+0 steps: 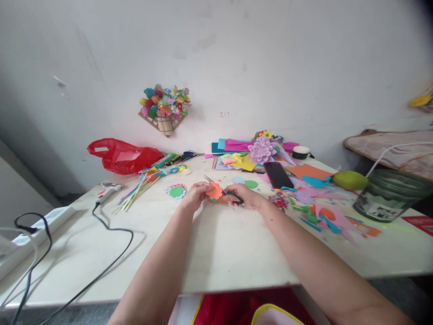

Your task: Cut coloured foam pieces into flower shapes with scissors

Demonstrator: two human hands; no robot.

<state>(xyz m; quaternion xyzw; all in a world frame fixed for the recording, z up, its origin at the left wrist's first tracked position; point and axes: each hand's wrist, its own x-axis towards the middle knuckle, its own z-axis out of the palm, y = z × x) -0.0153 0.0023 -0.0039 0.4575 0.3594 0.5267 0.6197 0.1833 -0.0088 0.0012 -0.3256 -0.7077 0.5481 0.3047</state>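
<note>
Between my hands, over the middle of the table, is an orange flower-shaped cutout [214,191] with a scalloped edge. My left hand [196,196] pinches it by its left side. Scissors with black handles [236,197] are in my right hand [246,195], close by the cutout's right side; their blades point up and left, partly behind the cutout. To the left of my left hand lies a green disc [176,192] on a patterned scalloped piece. Just beyond my right hand rest a second green disc [251,184] and a pale blue disc [238,180].
At left are a glue gun [108,191] with a trailing black cord, a power strip [40,230], paper strips [140,192] and a red plastic bag [123,155]. At right are a phone [278,175], coloured scraps [333,216] and a glass jar [382,196]. A purple flower [262,150] stands behind.
</note>
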